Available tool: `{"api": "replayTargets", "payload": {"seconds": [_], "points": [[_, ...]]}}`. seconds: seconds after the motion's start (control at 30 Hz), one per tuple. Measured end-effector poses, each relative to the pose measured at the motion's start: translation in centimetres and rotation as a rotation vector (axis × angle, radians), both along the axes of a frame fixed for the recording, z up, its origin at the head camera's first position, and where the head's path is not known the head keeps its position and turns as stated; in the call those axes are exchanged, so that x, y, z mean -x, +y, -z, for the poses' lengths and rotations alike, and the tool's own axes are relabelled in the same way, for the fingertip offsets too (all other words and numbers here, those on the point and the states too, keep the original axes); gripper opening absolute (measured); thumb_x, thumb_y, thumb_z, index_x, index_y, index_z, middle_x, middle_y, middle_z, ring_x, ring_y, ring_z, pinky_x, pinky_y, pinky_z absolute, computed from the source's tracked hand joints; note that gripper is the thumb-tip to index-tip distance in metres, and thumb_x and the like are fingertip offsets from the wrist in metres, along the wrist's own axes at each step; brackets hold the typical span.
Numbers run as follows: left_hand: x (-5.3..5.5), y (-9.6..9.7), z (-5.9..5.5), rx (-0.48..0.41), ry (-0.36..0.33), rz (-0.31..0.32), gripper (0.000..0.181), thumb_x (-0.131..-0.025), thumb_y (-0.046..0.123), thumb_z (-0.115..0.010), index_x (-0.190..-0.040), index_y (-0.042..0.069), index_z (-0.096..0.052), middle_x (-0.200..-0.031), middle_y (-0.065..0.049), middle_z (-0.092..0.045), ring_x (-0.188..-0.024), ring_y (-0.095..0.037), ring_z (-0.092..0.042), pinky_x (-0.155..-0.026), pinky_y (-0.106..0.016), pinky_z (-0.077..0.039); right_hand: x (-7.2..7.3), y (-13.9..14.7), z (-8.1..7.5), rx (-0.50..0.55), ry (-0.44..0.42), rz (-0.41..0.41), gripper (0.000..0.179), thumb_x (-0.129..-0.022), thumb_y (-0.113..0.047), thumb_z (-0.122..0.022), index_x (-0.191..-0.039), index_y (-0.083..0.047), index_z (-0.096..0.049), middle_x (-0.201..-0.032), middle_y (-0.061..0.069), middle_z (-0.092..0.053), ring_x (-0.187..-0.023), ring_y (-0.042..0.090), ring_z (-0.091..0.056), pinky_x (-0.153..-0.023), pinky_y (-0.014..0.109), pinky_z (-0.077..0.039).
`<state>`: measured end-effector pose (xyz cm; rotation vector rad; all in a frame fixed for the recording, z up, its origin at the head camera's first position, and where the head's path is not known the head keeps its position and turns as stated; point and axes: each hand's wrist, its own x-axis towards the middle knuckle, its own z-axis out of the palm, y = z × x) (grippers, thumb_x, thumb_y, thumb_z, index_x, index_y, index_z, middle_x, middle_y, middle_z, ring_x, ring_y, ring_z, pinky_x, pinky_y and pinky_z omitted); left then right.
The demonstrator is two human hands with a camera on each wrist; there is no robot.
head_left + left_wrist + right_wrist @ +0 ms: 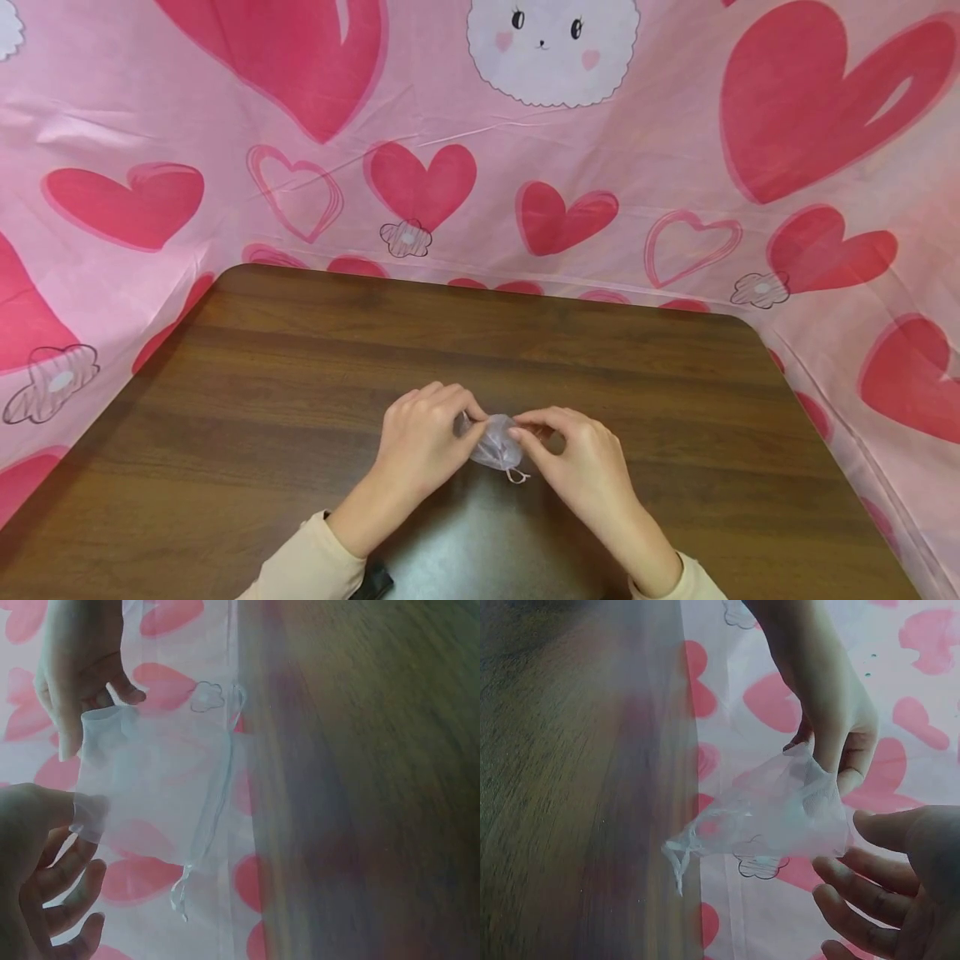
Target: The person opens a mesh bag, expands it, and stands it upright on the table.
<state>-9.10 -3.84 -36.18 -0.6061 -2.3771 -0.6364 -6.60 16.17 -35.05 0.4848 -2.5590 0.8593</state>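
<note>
A small sheer whitish drawstring pouch (498,442) is held up between both hands over the table. My left hand (427,429) pinches one corner of its edge between thumb and finger; in the left wrist view a fingertip shows through the thin mesh (142,787). My right hand (581,454) has thumb and forefinger at the opposite corner, with the other fingers loosely bent in the right wrist view. The drawstring loop (517,476) dangles from the end nearer me. In the right wrist view the pouch (765,810) looks slack and see-through.
The dark wooden table (300,400) has rounded far corners. Pink cloth (450,108) printed with hearts surrounds its back and sides. A black object (372,582) shows by the left sleeve (311,567) at the bottom edge.
</note>
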Motion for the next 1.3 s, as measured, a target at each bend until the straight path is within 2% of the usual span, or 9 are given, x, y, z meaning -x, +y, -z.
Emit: {"api": "replayTargets", "payload": {"seconds": [0.17, 0.37, 0.63, 0.87, 1.1, 1.3], "points": [[0.0, 0.0, 0.0, -0.034, -0.019, -0.014, 0.02, -0.07, 0.023, -0.089, -0.073, 0.027, -0.07, -0.066, 0.017, -0.062, -0.059, -0.004, -0.051, -0.053, -0.025, -0.041, -0.3, -0.2, -0.1, -0.034, -0.059, 0.029, 0.019, -0.077, -0.028, -0.086, -0.093, -0.022, -0.077, -0.075, -0.018, -0.062, -0.067, 0.003, -0.058, -0.055, 0.026, -0.044], [0.0, 0.0, 0.0, -0.068, -0.018, -0.015, 0.021, -0.07, 0.022, -0.088, -0.074, 0.028, -0.068, -0.065, 0.018, -0.061, -0.059, -0.001, -0.051, -0.053, -0.023, -0.041, -0.2, -0.3, -0.1, -0.077, -0.105, 0.055, 0.019, -0.076, -0.021, -0.086, -0.092, -0.022, -0.076, -0.074, -0.017, -0.062, -0.067, 0.003, -0.058, -0.055, 0.027, -0.044], [0.2, -0.3, 0.1, -0.07, -0.01, -0.048, 0.018, -0.072, 0.019, -0.083, -0.074, 0.028, -0.067, -0.064, 0.017, -0.059, -0.058, -0.003, -0.052, -0.052, -0.025, -0.041, 0.2, 0.0, 0.1, -0.086, -0.072, 0.07, 0.019, -0.076, -0.01, -0.085, -0.09, -0.021, -0.077, -0.077, -0.013, -0.067, -0.061, 0.007, -0.056, -0.051, 0.026, -0.04], [0.3, -0.4, 0.4, -0.015, -0.064, -0.085, 0.014, -0.073, 0.018, -0.08, -0.081, 0.026, -0.072, -0.07, 0.016, -0.061, -0.062, -0.006, -0.054, -0.053, -0.026, -0.043, 0.5, 0.2, 0.0, -0.1, -0.032, 0.076, 0.018, -0.076, -0.008, -0.084, -0.084, -0.023, -0.079, -0.077, -0.015, -0.068, -0.056, -0.001, -0.048, -0.047, 0.023, -0.037], [0.4, -0.6, 0.5, 0.03, -0.091, -0.103, 0.01, -0.076, 0.018, -0.079, -0.083, 0.025, -0.078, -0.083, 0.014, -0.069, -0.078, -0.013, -0.064, -0.061, -0.032, -0.05, 0.6, 0.1, 0.0, -0.064, -0.045, 0.077, 0.022, -0.074, -0.008, -0.086, -0.077, -0.028, -0.076, -0.076, -0.021, -0.063, -0.062, 0.006, -0.058, -0.051, 0.026, -0.042], [0.3, -0.6, 0.5, 0.036, -0.127, -0.08, 0.012, -0.076, 0.021, -0.082, -0.084, 0.027, -0.076, -0.079, 0.016, -0.069, -0.072, -0.01, -0.061, -0.058, -0.029, -0.047, 0.7, 0.0, 0.0, -0.053, -0.043, 0.078, 0.023, -0.073, -0.009, -0.085, -0.075, -0.029, -0.074, -0.074, -0.022, -0.061, -0.062, 0.006, -0.057, -0.051, 0.026, -0.041]]}}
